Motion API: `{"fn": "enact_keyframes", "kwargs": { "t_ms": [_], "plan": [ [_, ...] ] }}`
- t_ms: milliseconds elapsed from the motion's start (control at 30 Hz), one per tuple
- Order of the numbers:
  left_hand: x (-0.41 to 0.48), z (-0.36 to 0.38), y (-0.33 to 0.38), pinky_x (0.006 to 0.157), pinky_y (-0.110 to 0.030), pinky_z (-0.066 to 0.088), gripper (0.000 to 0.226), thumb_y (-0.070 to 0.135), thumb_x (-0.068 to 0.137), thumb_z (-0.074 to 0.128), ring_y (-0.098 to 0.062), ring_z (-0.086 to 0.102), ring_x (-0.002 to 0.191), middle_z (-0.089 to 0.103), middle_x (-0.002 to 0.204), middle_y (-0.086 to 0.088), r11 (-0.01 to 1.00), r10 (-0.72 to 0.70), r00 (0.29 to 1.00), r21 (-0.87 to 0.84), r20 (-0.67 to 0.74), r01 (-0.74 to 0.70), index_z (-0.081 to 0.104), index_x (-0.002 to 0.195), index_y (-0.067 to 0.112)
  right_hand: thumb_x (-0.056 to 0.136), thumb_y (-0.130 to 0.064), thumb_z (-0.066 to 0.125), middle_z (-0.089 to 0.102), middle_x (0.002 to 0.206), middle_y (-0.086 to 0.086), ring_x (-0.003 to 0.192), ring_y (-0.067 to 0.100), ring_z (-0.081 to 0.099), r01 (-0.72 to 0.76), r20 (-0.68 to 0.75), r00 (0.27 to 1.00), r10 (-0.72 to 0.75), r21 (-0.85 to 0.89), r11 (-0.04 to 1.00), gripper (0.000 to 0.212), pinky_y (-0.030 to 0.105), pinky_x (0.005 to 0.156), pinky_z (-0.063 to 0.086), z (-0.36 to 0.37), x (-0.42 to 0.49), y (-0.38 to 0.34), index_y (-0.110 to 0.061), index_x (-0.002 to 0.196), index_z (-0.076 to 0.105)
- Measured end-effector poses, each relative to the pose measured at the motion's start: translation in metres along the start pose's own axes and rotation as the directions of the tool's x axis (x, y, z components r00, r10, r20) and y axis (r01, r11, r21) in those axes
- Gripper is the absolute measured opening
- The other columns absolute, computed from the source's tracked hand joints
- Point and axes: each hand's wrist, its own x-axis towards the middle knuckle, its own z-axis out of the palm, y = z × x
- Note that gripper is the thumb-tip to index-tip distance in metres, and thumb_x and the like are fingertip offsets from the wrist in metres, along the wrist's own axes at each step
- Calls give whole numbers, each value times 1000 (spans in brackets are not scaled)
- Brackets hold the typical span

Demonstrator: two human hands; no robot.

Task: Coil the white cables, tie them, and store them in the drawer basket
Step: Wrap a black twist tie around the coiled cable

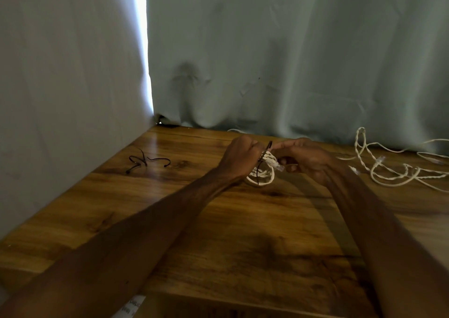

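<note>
Head cam, centre-right of frame: my left hand [239, 157] is fisted round the coiled white cable [263, 178], w/ the coil hanging below the knuckles over the wooden table [218, 220]; can't tell if it touches the top. A clear plug [279, 167] pokes out toward my right hand [306, 159], whose thumb & forefinger pinch the black tie [267, 148] looped round the coil. Far right: loose white cables [388, 172] sprawl along the curtain [267, 50]. Left-centre: spare black ties [145, 162] lie on the wood, well apart from both hands.
</note>
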Motion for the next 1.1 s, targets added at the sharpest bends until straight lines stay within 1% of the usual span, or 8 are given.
{"fn": "enact_keyframes", "kwargs": {
  "t_ms": [133, 300, 467, 567, 700, 833, 967, 1100],
  "plan": [
    [1, -4, -1, 55, -38, 36, 41, 15, 101, 47, -22, 48, 57, 50, 59, -11, 1000, 5, 1000, 22, -13, -5, 54, 61, 10, 93, -7, 67, 74, 85, 1, 60, 5, 51, 28, 62, 998, -26, -30, 999, 20, 16, 48, 35, -4, 0, -1, -12, 109, 79],
    [4, -3, -5, 54, -35, 36, 40, 14, 100, 46, -22, 47, 56, 52, 60, -13, 1000, -3, 1000, 8, 23, 3, 59, 66, -2, 100, -20, 62, 71, 77, -3, 62, 7, 56, 33, 73, 997, -28, -62, 998, 21, 23, 55, 41, 7, 0, -3, -16, 114, 76],
    [6, -2, -8, 52, -32, 32, 42, 12, 100, 48, -19, 44, 55, 47, 58, -8, 1000, 11, 1000, 29, -5, -11, 49, 59, 15, 99, -18, 64, 72, 85, 7, 72, 13, 60, 125, -4, 992, -128, -206, 970, 18, 27, 58, 49, 10, -5, -7, -10, 110, 77],
    [7, -1, -10, 53, -33, 32, 43, 14, 100, 48, -15, 41, 53, 45, 57, -4, 999, 6, 999, 52, -34, -5, 47, 58, 18, 98, -21, 68, 75, 92, 12, 77, 15, 63, 150, -17, 987, -157, -200, 968, 16, 26, 59, 51, 13, -7, -8, -13, 106, 79],
    [7, -2, -11, 52, -34, 33, 41, 15, 100, 48, -16, 43, 52, 48, 56, -5, 999, -15, 999, 31, -43, 17, 50, 59, 14, 94, -17, 71, 75, 84, 3, 72, 11, 62, 171, -21, 984, -178, -185, 968, 13, 25, 56, 47, 13, -9, -10, -18, 104, 78],
    [8, -3, -11, 51, -44, 42, 43, 22, 96, 47, -26, 53, 55, 62, 67, -28, 999, -42, 997, -27, -59, 41, 60, 71, -10, 85, -2, 75, 73, 97, 0, 84, 12, 65, 156, 84, 986, -144, -173, 972, 50, 25, 59, 45, 19, -12, -14, -20, 130, 60],
    [9, -5, -11, 53, -47, 44, 51, 34, 86, 42, -37, 59, 59, 63, 71, -29, 999, -25, 995, -25, -99, 23, 61, 74, -12, 77, 9, 79, 67, 111, 4, 97, 18, 71, 252, 190, 960, -204, -277, 927, 81, 28, 80, 58, 26, -10, -8, -23, 139, 39],
    [12, -9, -11, 56, -47, 46, 51, 33, 84, 42, -43, 62, 70, 65, 77, -30, 996, -83, 990, -37, -118, 80, 62, 77, -13, 82, 9, 75, 66, 105, 0, 79, 3, 68, 219, 207, 961, -181, -179, 959, 73, 16, 63, 52, 25, -12, -12, -18, 139, 39]
  ]
}}
